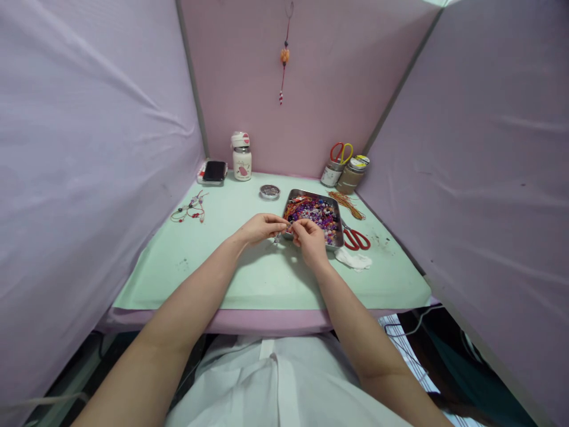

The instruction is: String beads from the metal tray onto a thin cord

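My left hand (264,228) and my right hand (308,238) meet fingertip to fingertip at the near left edge of a metal tray (338,238). Both are closed in a pinch. Whatever sits between the fingertips is too small to name; a small clear, shiny piece (277,239) dangles just under the left fingers. Purple, orange and white beads (317,213) fill the tray behind my hands, with reddish-orange strands at its left side. Part of the tray's front left corner is hidden by my right hand.
Right of the tray lie red-handled scissors (357,239), a crumpled white tissue (353,259) and a bundle of golden cords (347,204). Behind stand jars (353,174), a round tin (269,191), a white bottle (242,160) and a phone (215,171). Beaded cords (191,210) lie at left.
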{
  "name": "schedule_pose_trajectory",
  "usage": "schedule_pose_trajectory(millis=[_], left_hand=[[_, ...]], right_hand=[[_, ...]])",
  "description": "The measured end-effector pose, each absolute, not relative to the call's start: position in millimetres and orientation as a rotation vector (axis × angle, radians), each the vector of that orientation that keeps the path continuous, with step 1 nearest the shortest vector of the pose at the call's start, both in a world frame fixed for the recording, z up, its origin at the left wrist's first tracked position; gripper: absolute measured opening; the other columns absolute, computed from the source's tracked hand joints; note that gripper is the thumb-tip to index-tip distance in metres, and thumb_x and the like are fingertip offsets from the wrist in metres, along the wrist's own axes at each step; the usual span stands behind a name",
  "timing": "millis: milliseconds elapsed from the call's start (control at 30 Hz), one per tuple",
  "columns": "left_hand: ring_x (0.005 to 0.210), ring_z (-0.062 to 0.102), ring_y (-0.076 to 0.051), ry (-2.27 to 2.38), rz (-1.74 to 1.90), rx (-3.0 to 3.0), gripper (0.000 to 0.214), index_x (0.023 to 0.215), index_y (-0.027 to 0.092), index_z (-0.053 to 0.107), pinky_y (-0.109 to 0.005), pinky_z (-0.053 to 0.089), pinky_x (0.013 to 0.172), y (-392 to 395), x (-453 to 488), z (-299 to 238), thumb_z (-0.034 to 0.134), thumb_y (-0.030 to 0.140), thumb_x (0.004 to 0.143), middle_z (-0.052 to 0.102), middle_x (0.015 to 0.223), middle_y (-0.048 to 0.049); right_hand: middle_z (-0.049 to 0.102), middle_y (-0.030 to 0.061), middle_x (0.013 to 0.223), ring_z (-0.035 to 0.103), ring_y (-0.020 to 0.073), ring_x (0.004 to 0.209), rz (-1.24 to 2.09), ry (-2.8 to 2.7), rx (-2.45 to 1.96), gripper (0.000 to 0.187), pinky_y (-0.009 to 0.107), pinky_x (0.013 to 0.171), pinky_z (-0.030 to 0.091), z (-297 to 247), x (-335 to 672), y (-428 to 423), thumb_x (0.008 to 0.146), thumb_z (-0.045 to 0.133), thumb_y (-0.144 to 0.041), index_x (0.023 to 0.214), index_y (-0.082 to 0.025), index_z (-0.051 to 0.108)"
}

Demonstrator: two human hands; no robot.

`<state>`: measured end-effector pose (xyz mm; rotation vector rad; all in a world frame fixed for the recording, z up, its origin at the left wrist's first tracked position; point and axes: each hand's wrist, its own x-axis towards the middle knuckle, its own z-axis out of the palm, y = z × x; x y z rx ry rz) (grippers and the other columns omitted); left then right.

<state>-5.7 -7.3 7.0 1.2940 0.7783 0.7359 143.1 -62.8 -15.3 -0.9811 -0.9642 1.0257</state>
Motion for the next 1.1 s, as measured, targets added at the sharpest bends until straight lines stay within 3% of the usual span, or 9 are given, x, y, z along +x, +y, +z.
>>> schedule_pose_trajectory(millis=[267,533,767,900,1100], left_hand=[[0.059,0.049,-0.008,0.781,0.766,1.329,0.039,0.092,0.013,0.068,-0.024,0.037,0.058,-5.0,-5.2,1.3,0.081,0.032,0.061,0.065,0.072,-0.0024],[0.055,0.052,-0.008,0.836,0.841,1.233,0.041,0.090,0.020,0.043,-0.023,0.037,0.059,-14.9,-3.1,12.2,0.077,0.021,0.067,0.064,0.066,0.0015],[0.052,0.045,-0.005,0.782,0.834,1.317,0.036,0.078,0.017,0.048,-0.021,0.032,0.054,-13.2,-3.3,12.8,0.078,0.031,0.065,0.061,0.065,0.0022],[0.053,0.047,-0.005,0.741,0.799,1.347,0.035,0.083,0.016,0.053,-0.021,0.032,0.053,-12.8,-4.2,12.0,0.078,0.032,0.065,0.060,0.066,0.0020],[0.053,0.048,-0.006,0.729,0.767,1.305,0.039,0.086,0.019,0.046,-0.021,0.032,0.054,-17.6,-4.3,16.2,0.078,0.029,0.066,0.060,0.064,0.0032]], right_hand=[[0.065,0.0018,0.071,0.046,0.0084,0.052,0.991,-0.990,-0.993,0.024,0.023,0.047,0.037,-16.5,141.4,-61.1,0.071,0.067,-0.040,0.074,-0.018,0.058],[0.063,0.0007,0.074,0.051,0.0106,0.057,0.656,-1.107,-1.066,0.022,0.025,0.056,0.044,-18.2,140.9,-66.8,0.079,0.062,-0.040,0.083,-0.019,0.060],[0.065,0.0021,0.079,0.057,0.0139,0.069,0.372,-1.180,-1.127,0.019,0.027,0.066,0.046,-19.8,143.7,-69.6,0.083,0.060,-0.037,0.085,-0.018,0.063],[0.065,0.0028,0.081,0.058,0.0149,0.071,0.285,-1.192,-1.162,0.020,0.028,0.068,0.047,-20.0,147.3,-68.9,0.085,0.057,-0.037,0.087,-0.019,0.063],[0.066,0.0053,0.084,0.058,0.0179,0.077,0.035,-1.323,-1.225,0.019,0.033,0.075,0.046,-22.8,156.4,-65.6,0.089,0.052,-0.034,0.088,-0.020,0.064]])
